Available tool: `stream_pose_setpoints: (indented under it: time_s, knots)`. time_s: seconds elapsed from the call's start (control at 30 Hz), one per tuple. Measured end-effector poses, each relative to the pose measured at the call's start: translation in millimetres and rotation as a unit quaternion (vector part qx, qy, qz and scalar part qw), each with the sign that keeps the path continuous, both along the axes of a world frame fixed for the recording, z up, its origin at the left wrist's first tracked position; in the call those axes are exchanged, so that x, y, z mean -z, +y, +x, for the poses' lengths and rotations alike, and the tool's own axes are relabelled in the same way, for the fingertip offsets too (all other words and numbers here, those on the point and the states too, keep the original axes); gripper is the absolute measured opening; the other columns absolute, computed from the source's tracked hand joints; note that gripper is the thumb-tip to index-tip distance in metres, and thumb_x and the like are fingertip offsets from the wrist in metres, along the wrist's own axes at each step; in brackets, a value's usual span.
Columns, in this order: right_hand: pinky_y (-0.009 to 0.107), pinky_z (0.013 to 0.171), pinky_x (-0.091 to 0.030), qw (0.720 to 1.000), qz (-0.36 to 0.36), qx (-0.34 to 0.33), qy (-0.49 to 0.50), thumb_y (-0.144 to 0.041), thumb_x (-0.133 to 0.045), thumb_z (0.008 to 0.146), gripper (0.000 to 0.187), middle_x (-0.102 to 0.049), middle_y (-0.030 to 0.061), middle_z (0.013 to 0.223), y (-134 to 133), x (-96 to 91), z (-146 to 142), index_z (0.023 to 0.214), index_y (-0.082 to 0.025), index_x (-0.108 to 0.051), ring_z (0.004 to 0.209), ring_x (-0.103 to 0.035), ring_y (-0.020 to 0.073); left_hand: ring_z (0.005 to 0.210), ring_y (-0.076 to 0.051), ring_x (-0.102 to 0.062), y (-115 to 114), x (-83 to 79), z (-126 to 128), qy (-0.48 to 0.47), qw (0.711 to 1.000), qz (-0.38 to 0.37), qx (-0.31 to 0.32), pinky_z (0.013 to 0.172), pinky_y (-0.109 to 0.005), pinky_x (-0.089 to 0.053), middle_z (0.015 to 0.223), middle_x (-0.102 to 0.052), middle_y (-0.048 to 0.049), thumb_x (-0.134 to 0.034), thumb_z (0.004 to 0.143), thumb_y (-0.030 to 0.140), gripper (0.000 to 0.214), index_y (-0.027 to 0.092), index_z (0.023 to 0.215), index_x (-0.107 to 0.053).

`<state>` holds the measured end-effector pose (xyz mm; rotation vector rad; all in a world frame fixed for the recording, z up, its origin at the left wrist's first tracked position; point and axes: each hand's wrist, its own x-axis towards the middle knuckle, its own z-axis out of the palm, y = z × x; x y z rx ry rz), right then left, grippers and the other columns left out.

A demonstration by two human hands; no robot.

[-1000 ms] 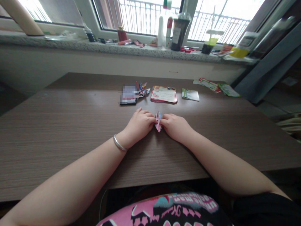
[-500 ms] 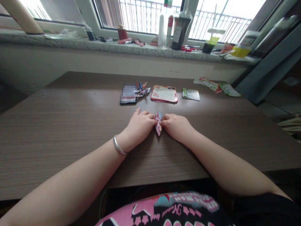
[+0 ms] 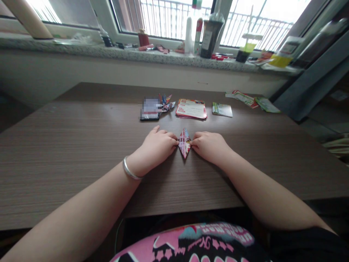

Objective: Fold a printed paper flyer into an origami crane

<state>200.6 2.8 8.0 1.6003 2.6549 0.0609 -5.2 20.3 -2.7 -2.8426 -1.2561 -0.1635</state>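
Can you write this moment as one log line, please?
left hand: touching folded paper, left corner | right hand: touching right corner | paper: diamond-shaped, between hands | beyond paper: card stack

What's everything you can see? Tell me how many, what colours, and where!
Folded paper: one, pink, white and blue, between the hands
Flat object: one, dark-edged, mostly blurred out, table's far side
Paper bits: several, multicoloured, beside it
Big card stack: one, white and red, far middle
Small card stack: one, green and white, right of that
Slips: several, green, red, white, far right
Table: one, brown, under these
Bottles, cups and clutter: many, mixed colours, windowsill
Roll: one, tan, sill's left
Railing: dark, outside
Curtain: one, blue-grey, right
Shirt: one, black and pink, bottom
Bracelet: one, silver, left wrist
Left hand, right hand: two, bare, paper's sides
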Motion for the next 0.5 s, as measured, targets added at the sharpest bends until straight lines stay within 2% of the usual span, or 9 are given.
stream_pose_setpoints:
  time_s: [0.17, 0.27, 0.37, 0.5]
  knots:
    - [0.03, 0.07, -0.046, 0.999, 0.023, -0.007, 0.032, -0.035, -0.044, 0.096, 0.034, -0.072, 0.0066, 0.101, 3, 5.8, 3, 0.094, -0.025, -0.077, 0.094, -0.065, 0.022, 0.095, -0.026, -0.064, 3, 4.9, -1, -0.029, 0.999, 0.021, 0.025, 0.094, -0.046, -0.044, 0.1, -0.072, -0.0084, -0.049, 0.089, 0.021, 0.027, 0.021, 0.089, -0.076]
    - [0.031, 0.075, -0.047, 0.998, 0.033, -0.012, 0.05, -0.043, -0.043, 0.097, 0.04, -0.072, 0.0075, 0.101, 5, 9.0, 4, 0.095, -0.022, -0.077, 0.094, -0.065, 0.0218, 0.099, -0.024, -0.063, 5, 8.6, 1, -0.074, 0.996, 0.029, 0.034, 0.094, -0.04, -0.047, 0.105, -0.07, -0.0087, -0.049, 0.089, 0.023, 0.026, 0.018, 0.087, -0.074]
    - [0.032, 0.08, -0.047, 0.996, 0.038, -0.044, 0.067, -0.049, -0.047, 0.094, 0.04, -0.072, 0.0076, 0.106, 9, 12.2, 5, 0.103, -0.022, -0.075, 0.096, -0.064, 0.0227, 0.107, -0.023, -0.06, 6, 11.9, 3, -0.105, 0.993, 0.026, 0.047, 0.1, -0.037, -0.046, 0.11, -0.068, -0.0072, -0.052, 0.089, 0.024, 0.021, 0.019, 0.089, -0.072]
    - [0.036, 0.089, -0.047, 0.992, 0.034, -0.086, 0.088, -0.047, -0.056, 0.09, 0.038, -0.068, 0.0078, 0.121, 14, 17.9, 9, 0.114, -0.021, -0.071, 0.105, -0.063, 0.0253, 0.11, -0.024, -0.059, 7, 15.1, 3, -0.109, 0.993, 0.016, 0.047, 0.101, -0.038, -0.046, 0.113, -0.067, -0.0087, -0.053, 0.088, 0.023, 0.017, 0.017, 0.093, -0.069]
